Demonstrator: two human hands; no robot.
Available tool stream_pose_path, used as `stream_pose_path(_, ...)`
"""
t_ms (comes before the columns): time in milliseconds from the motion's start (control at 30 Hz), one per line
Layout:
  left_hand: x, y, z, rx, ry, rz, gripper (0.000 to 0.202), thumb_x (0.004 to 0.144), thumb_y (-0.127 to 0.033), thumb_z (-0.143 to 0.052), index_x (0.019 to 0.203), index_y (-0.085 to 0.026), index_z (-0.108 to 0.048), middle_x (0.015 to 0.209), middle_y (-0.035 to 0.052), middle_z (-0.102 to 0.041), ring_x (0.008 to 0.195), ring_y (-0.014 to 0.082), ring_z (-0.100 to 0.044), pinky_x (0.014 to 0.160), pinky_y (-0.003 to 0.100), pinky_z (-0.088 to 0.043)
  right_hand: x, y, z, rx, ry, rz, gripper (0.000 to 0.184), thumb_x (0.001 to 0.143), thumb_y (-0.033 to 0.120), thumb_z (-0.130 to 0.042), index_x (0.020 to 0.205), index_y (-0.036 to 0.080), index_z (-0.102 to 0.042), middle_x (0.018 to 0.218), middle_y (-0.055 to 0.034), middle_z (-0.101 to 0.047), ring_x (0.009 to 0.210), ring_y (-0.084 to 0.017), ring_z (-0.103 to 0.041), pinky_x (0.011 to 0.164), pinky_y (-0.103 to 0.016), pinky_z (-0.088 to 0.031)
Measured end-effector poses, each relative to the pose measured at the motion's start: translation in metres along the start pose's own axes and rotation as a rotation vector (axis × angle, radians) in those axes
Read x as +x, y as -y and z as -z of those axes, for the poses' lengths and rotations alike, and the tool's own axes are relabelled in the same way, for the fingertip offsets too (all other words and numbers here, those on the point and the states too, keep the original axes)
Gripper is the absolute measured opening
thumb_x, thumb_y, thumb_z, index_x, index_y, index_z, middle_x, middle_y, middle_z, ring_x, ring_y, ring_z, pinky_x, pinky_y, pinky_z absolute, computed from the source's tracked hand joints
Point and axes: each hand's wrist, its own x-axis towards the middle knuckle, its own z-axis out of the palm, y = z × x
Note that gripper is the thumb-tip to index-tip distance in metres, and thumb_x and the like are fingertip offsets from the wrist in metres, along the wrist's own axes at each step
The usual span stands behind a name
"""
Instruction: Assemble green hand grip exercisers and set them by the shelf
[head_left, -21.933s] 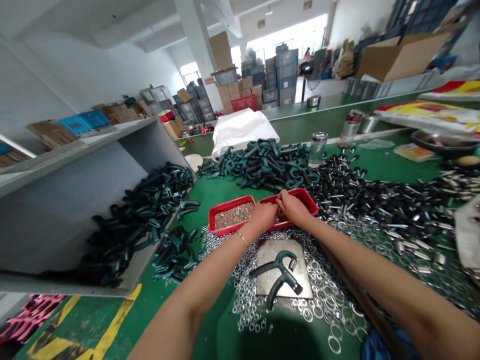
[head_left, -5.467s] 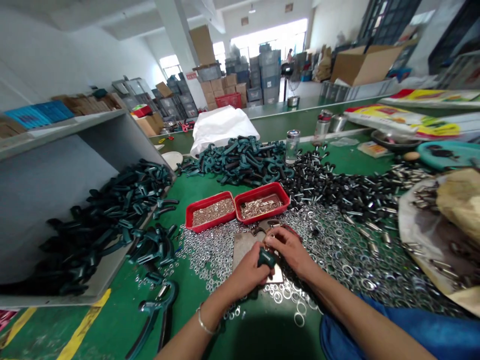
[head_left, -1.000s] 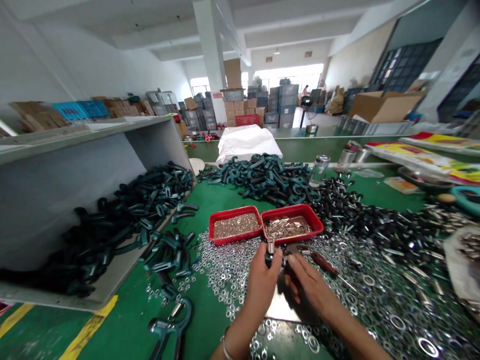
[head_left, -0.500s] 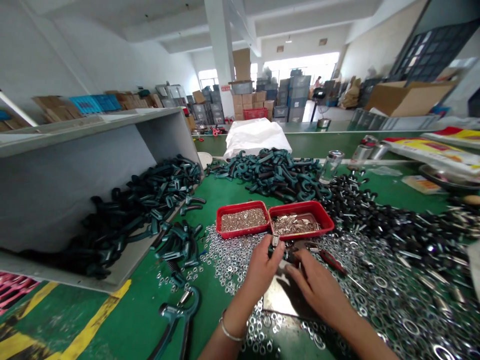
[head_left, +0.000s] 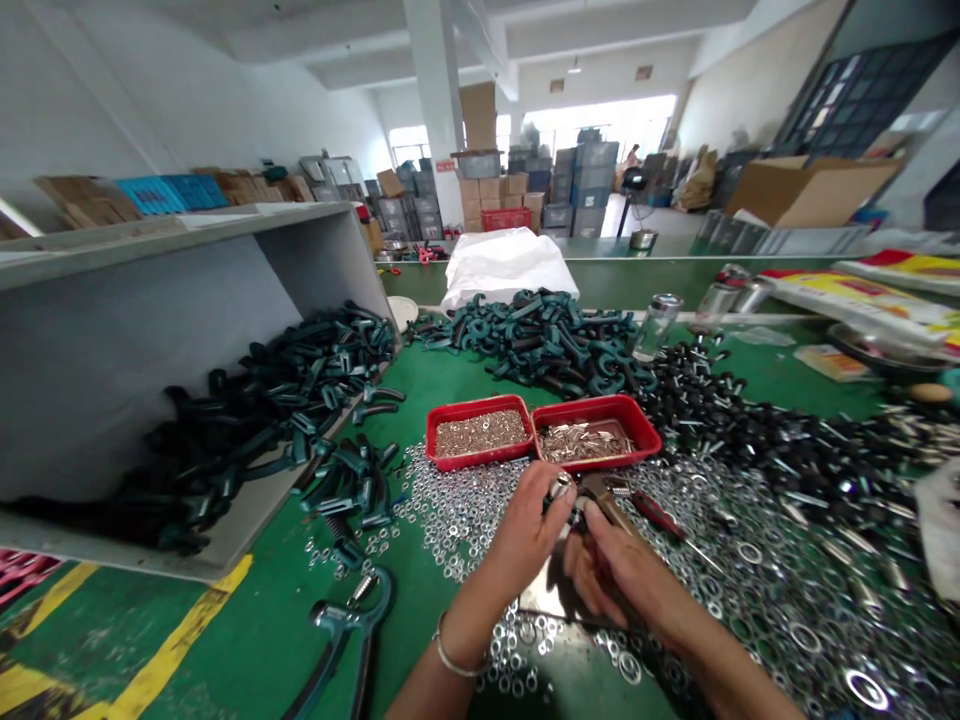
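Note:
My left hand (head_left: 529, 530) is closed round a dark green hand-grip part (head_left: 561, 493) whose silver spring end pokes out above my fingers. My right hand (head_left: 615, 570) is closed on the same part from the right, fingertips meeting the left hand's. Both hands hover over a grey metal plate (head_left: 544, 600) lying among loose silver washers (head_left: 457, 505). Just beyond them stand two red trays: the left one (head_left: 478, 440) holds small nuts, the right one (head_left: 598, 440) holds small metal pieces. Red-handled pliers (head_left: 660, 515) lie to the right of my hands.
A finished green hand grip (head_left: 349, 630) lies at the near left. A grey bin (head_left: 112, 400) on its side holds many grips. A heap of green handles (head_left: 540, 340), black knobbed screws (head_left: 750, 440), a glass jar (head_left: 656, 322) and a white bag (head_left: 506, 265) lie further back.
Over the last second my hands have drawn a little closer to me and tightened together on the part; the view has shifted slightly. Earlier they reached into the red trays.

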Motion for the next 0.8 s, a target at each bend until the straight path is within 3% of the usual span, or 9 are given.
stream_pose_path(133, -0.001, 0.004, -0.003, 0.026, -0.042, 0.078, 0.019, 0.101, -0.032, -0.041, 0.106, -0.020, -0.054, 0.106, 0.0058, -0.057, 0.101, 0.0188, -0.052, 0.095, 0.032, -0.040, 0.000, 0.007, 0.003, -0.144, -0.286, 0.116, 0.047, 0.089, 0.065, -0.050, 0.092, 0.020, -0.062, 0.082, -0.0075, -0.067, 0.071, -0.020, -0.061, 0.064, -0.031, -0.047)
stream_pose_path(167, -0.001, 0.004, -0.003, 0.030, -0.038, 0.070, 0.019, 0.101, -0.032, -0.040, 0.107, -0.020, -0.053, 0.107, 0.0059, -0.057, 0.102, 0.0187, -0.052, 0.096, 0.032, -0.040, 0.000, 0.008, 0.002, -0.100, -0.268, 0.123, 0.047, 0.089, 0.065, -0.049, 0.089, 0.020, -0.062, 0.080, -0.0074, -0.067, 0.069, -0.020, -0.061, 0.063, -0.031, -0.047)
stream_pose_path(300, -0.001, 0.001, -0.001, 0.046, 0.017, 0.006, 0.019, 0.101, -0.032, -0.040, 0.108, -0.020, -0.054, 0.110, 0.0068, -0.056, 0.106, 0.0189, -0.051, 0.100, 0.032, -0.039, -0.002, 0.010, 0.000, 0.216, 0.136, -0.037, 0.074, 0.096, 0.067, -0.010, 0.064, 0.021, -0.057, 0.049, -0.0026, -0.054, 0.040, -0.015, -0.047, 0.046, -0.028, -0.039)
stream_pose_path(467, -0.001, 0.000, 0.000, 0.042, -0.029, 0.074, 0.018, 0.100, -0.031, -0.041, 0.104, -0.020, -0.054, 0.106, 0.0060, -0.056, 0.102, 0.0190, -0.052, 0.095, 0.032, -0.040, -0.001, 0.011, -0.002, 0.079, -0.232, 0.074, 0.046, 0.085, 0.066, -0.056, 0.086, 0.020, -0.060, 0.075, -0.0042, -0.063, 0.065, -0.017, -0.058, 0.057, -0.027, -0.044)
stream_pose_path(500, -0.001, 0.000, 0.000, 0.038, -0.032, 0.064, 0.017, 0.100, -0.031, -0.041, 0.104, -0.020, -0.054, 0.106, 0.0058, -0.056, 0.102, 0.0188, -0.051, 0.095, 0.032, -0.040, -0.002, 0.012, -0.003, 0.109, -0.207, 0.075, 0.047, 0.088, 0.067, -0.051, 0.084, 0.020, -0.058, 0.071, -0.0033, -0.062, 0.061, -0.017, -0.056, 0.055, -0.027, -0.044)
stream_pose_path(600, -0.001, -0.002, 0.002, 0.018, 0.005, 0.025, 0.018, 0.100, -0.031, -0.041, 0.105, -0.020, -0.055, 0.108, 0.0057, -0.057, 0.103, 0.0184, -0.052, 0.096, 0.031, -0.039, -0.003, 0.014, -0.005, 0.241, 0.075, -0.016, 0.066, 0.097, 0.065, -0.014, 0.071, 0.020, -0.054, 0.050, 0.0003, -0.051, 0.038, -0.013, -0.043, 0.042, -0.027, -0.037)
stream_pose_path(633, 0.000, -0.002, 0.002, 0.010, 0.017, 0.034, 0.019, 0.100, -0.031, -0.041, 0.104, -0.020, -0.055, 0.108, 0.0056, -0.057, 0.103, 0.0184, -0.052, 0.095, 0.030, -0.040, -0.003, 0.014, -0.005, 0.228, 0.097, -0.021, 0.067, 0.098, 0.064, -0.012, 0.072, 0.020, -0.055, 0.051, -0.0003, -0.052, 0.038, -0.013, -0.043, 0.042, -0.026, -0.036)
stream_pose_path(733, -0.001, 0.002, 0.001, 0.004, -0.009, 0.109, 0.019, 0.100, -0.032, -0.041, 0.103, -0.020, -0.056, 0.108, 0.0057, -0.058, 0.103, 0.0187, -0.052, 0.096, 0.031, -0.039, -0.001, 0.012, -0.004, 0.008, -0.191, 0.083, 0.048, 0.092, 0.064, -0.044, 0.086, 0.019, -0.060, 0.078, -0.0067, -0.063, 0.065, -0.018, -0.058, 0.057, -0.028, -0.044)
stream_pose_path(800, -0.001, 0.005, -0.001, 0.015, -0.038, 0.128, 0.017, 0.099, -0.031, -0.042, 0.103, -0.020, -0.055, 0.109, 0.0061, -0.058, 0.104, 0.0191, -0.052, 0.097, 0.032, -0.038, 0.000, 0.011, -0.006, -0.034, -0.329, 0.132, 0.043, 0.087, 0.062, -0.055, 0.087, 0.020, -0.059, 0.082, -0.0066, -0.062, 0.073, -0.020, -0.057, 0.061, -0.028, -0.044)
